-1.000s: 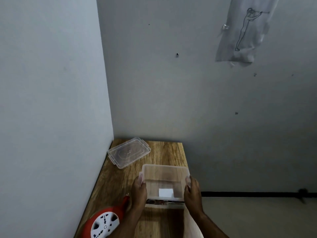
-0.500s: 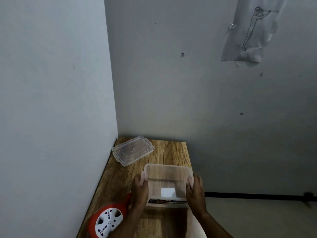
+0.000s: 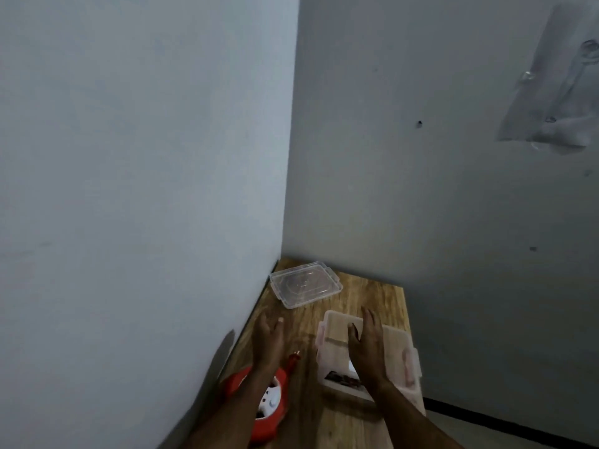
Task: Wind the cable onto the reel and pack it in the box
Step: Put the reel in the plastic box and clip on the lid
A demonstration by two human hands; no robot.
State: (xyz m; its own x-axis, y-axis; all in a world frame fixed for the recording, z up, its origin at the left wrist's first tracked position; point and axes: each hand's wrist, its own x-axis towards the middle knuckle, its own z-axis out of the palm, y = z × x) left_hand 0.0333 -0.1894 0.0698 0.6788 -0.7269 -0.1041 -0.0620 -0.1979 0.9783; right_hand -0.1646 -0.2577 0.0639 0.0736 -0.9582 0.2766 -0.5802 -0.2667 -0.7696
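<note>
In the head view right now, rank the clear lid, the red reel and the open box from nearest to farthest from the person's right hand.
1. Open box: directly under the right hand.
2. Red reel: across the table, under the left forearm.
3. Clear lid: farther back, by the wall corner.

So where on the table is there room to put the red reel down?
Bare wood shows between the clear lid and the box, beyond the left hand. More lies near the front edge, between the red reel and the box. The right side is crowded: the box fills it, under the right hand.
</note>
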